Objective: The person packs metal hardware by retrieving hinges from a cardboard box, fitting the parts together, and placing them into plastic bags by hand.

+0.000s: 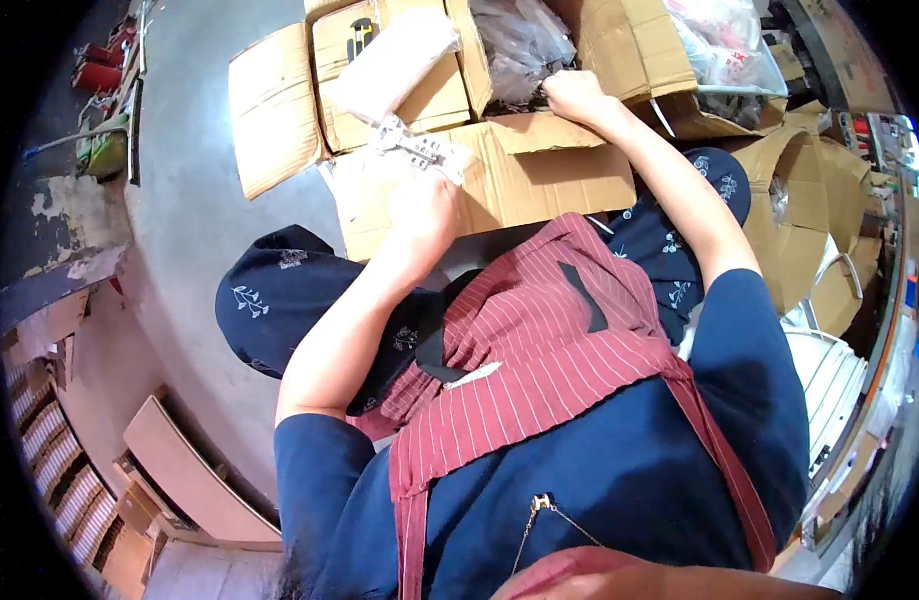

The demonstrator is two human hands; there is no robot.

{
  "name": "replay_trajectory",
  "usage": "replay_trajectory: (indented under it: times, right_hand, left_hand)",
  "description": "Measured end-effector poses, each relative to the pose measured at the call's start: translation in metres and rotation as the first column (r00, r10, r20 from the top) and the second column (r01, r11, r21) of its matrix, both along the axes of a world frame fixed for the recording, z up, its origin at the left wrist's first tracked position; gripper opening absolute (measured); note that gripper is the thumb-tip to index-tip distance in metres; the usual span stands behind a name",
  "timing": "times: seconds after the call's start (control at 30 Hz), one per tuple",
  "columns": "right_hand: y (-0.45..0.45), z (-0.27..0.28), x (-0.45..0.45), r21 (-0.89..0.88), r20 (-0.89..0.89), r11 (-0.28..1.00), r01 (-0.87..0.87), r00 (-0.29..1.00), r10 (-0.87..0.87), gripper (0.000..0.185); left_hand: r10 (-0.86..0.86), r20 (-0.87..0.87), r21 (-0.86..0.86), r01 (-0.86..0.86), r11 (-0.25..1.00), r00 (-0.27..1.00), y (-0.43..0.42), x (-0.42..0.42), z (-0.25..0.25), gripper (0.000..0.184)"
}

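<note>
My left hand (pixel 426 208) is closed around what looks like a metal hinge (pixel 419 148), a silvery piece with holes and arms, above the front flap of a cardboard box (pixel 549 185). A white plastic-wrapped packet (pixel 397 66) lies just beyond it on cardboard. My right hand (pixel 576 97) reaches over the same box's edge with its fingers curled down. Its fingertips are at the dark small parts inside, and whatever they grip is hidden. Clear plastic bags (pixel 524 45) fill the box behind that hand.
A yellow-and-black tool (pixel 360 38) lies on the cardboard at the back left. Another open box holding plastic bags (pixel 719 50) stands to the right. More cardboard (pixel 794 180) is stacked on the far right. A brown board (pixel 194 470) leans at the lower left.
</note>
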State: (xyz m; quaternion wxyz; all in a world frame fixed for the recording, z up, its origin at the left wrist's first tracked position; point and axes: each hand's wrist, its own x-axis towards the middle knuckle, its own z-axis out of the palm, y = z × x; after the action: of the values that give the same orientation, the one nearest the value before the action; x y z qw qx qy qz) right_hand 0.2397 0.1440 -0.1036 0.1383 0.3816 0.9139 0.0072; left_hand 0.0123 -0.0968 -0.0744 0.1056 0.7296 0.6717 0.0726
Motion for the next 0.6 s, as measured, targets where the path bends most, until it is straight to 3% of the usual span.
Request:
replay_trajectory:
  times: [0.03, 0.13, 0.23, 0.33, 0.4, 0.43, 0.5, 0.53, 0.6]
  right_hand:
    - [0.000, 0.001, -0.001, -0.047, -0.003, 0.999, 0.024, 1.000, -0.025, 0.019]
    - [0.012, -0.006, -0.014, -0.100, 0.134, 0.994, -0.049, 0.989, 0.063, 0.020]
    - [0.016, -0.006, -0.024, -0.160, 0.192, 0.985, -0.071, 0.976, 0.102, 0.024]
    - [0.015, -0.005, -0.024, -0.098, 0.184, 0.985, -0.141, 0.970, 0.157, 0.022]
    - [0.015, -0.003, -0.021, -0.036, 0.217, 0.971, -0.236, 0.947, 0.238, 0.021]
    - [0.015, -0.003, -0.018, -0.009, 0.184, 0.970, -0.245, 0.953, 0.242, 0.020]
    - [0.017, -0.002, -0.007, 0.048, 0.116, 0.962, -0.268, 0.958, 0.261, 0.018]
    - [0.012, 0.006, -0.002, 0.136, -0.035, 0.961, -0.240, 0.968, 0.247, 0.017]
    - [-0.008, 0.025, 0.010, 0.278, -0.327, 0.947, -0.159, 0.912, 0.249, 0.015]
  left_hand:
    - [0.023, 0.018, -0.077, -0.022, 0.997, 1.000, 0.003, 0.002, 0.002, 0.016]
    - [-0.121, -0.241, 0.091, 0.146, 0.985, 0.963, 0.001, 0.005, 0.021, 0.016]
    - [-0.135, -0.196, -0.008, 0.136, 0.991, 0.971, 0.006, 0.002, 0.016, 0.016]
    - [-0.030, 0.031, -0.106, 0.033, 0.994, 0.999, 0.009, 0.002, 0.024, 0.018]
    - [-0.055, -0.049, -0.133, 0.048, 0.990, 0.997, 0.008, 0.002, 0.024, 0.018]
    - [-0.071, -0.089, -0.147, 0.057, 0.988, 0.994, 0.007, 0.002, 0.024, 0.018]
    - [0.009, 0.010, -0.161, -0.007, 0.987, 1.000, 0.007, -0.001, 0.008, 0.018]
    - [0.054, 0.058, -0.172, -0.043, 0.984, 0.997, 0.007, -0.003, 0.009, 0.018]
    - [-0.029, -0.024, -0.045, 0.028, 0.999, 0.999, 0.008, -0.007, 0.031, 0.019]
